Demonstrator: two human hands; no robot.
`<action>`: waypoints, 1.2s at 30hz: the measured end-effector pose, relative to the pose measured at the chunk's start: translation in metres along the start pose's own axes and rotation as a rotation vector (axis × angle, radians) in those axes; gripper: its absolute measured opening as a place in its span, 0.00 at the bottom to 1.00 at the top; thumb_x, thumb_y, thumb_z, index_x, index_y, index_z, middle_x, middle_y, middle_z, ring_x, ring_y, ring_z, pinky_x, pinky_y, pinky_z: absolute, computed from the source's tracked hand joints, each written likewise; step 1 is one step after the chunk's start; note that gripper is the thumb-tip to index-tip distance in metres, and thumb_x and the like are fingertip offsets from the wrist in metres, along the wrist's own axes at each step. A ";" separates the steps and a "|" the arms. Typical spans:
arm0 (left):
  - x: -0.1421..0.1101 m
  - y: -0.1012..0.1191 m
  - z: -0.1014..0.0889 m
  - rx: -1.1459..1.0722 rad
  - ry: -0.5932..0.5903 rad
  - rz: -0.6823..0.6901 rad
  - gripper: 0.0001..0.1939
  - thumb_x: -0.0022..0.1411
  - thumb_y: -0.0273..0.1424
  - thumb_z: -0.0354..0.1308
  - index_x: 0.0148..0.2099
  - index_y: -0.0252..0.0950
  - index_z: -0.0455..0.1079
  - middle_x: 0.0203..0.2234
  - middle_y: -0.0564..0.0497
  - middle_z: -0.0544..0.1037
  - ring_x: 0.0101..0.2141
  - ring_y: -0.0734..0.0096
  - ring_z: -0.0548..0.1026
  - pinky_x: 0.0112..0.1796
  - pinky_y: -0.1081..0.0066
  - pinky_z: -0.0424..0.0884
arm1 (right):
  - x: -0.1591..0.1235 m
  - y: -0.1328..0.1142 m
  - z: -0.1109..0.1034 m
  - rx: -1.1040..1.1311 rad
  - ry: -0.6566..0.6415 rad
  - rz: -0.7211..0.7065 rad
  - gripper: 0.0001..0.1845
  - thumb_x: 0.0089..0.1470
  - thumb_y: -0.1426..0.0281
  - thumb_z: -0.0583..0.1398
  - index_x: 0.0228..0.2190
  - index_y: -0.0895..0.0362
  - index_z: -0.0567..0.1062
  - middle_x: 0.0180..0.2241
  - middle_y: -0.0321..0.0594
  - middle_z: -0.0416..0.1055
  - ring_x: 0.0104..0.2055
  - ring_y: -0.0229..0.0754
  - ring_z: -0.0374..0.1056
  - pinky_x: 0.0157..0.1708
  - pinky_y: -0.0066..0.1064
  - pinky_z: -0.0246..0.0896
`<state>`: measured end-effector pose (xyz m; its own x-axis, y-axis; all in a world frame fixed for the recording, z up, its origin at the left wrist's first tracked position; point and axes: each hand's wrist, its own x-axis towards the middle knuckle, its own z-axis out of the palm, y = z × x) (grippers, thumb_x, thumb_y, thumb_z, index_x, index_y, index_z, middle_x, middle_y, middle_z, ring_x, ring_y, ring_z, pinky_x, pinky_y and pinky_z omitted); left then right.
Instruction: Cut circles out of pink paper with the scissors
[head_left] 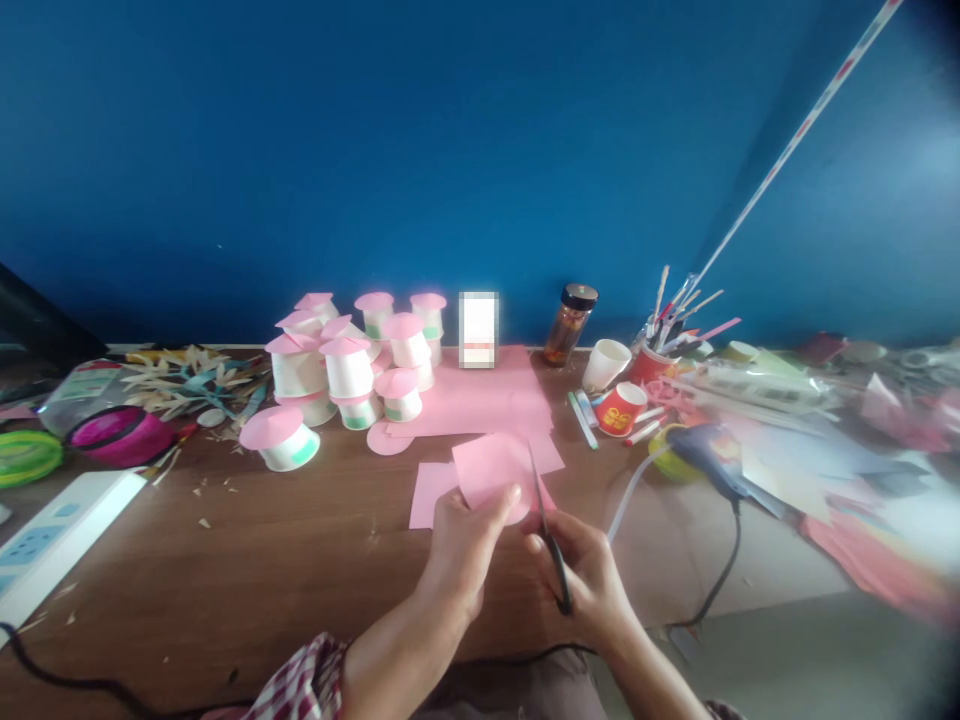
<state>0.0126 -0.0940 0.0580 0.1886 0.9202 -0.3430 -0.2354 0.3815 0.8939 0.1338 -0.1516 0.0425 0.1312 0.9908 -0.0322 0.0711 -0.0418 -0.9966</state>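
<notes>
My left hand (pixel 472 535) pinches a piece of pink paper (pixel 491 468), thumb on top, above the front of the table. In my right hand (pixel 585 565) is a pair of scissors (pixel 553 552) with black handles, its blades pointing away from me at the paper's right edge. Whether the blades are parted is hard to make out. Under and behind the held piece lie a smaller pink sheet (pixel 424 495) and a stack of large pink sheets (pixel 480 400). A pink paper disc (pixel 390 438) rests by the stack's near left corner.
White paper cups with pink cone tops (pixel 349 370) stand grouped at the left back. A power strip (pixel 67 535) lies far left. To the right are a dark-lidded bottle (pixel 571 325), a red cup (pixel 621 410), a corded glue gun (pixel 705 458) and blurred papers (pixel 855 480).
</notes>
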 end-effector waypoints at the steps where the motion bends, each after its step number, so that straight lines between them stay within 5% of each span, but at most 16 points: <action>1: 0.000 0.000 0.000 0.001 0.002 -0.001 0.14 0.50 0.37 0.63 0.30 0.28 0.73 0.24 0.45 0.75 0.26 0.66 0.72 0.27 0.71 0.67 | 0.000 0.000 0.000 -0.006 0.000 -0.007 0.12 0.48 0.64 0.63 0.29 0.61 0.75 0.16 0.29 0.56 0.17 0.31 0.49 0.14 0.22 0.46; 16: 0.003 -0.001 0.004 -0.084 0.117 -0.041 0.17 0.46 0.36 0.67 0.35 0.28 0.73 0.26 0.44 0.77 0.28 0.66 0.75 0.30 0.70 0.70 | -0.003 0.006 0.005 0.014 -0.010 0.009 0.09 0.49 0.67 0.63 0.31 0.61 0.74 0.18 0.30 0.57 0.19 0.32 0.51 0.18 0.22 0.48; 22: 0.001 0.001 0.003 -0.008 0.138 -0.007 0.13 0.47 0.35 0.66 0.29 0.30 0.72 0.22 0.48 0.76 0.25 0.69 0.73 0.26 0.73 0.68 | -0.003 0.004 0.007 0.095 -0.026 0.021 0.08 0.48 0.69 0.64 0.31 0.61 0.74 0.21 0.31 0.60 0.21 0.31 0.52 0.18 0.22 0.49; 36: 0.002 -0.007 -0.001 0.000 0.052 0.036 0.16 0.49 0.38 0.65 0.33 0.28 0.73 0.26 0.43 0.77 0.29 0.64 0.74 0.30 0.69 0.70 | -0.001 -0.002 0.004 0.122 -0.027 0.018 0.09 0.46 0.69 0.65 0.30 0.61 0.75 0.19 0.30 0.58 0.19 0.31 0.52 0.17 0.22 0.49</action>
<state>0.0143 -0.0947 0.0507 0.1298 0.9366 -0.3253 -0.2415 0.3481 0.9058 0.1296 -0.1521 0.0442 0.1043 0.9932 -0.0509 -0.0521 -0.0457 -0.9976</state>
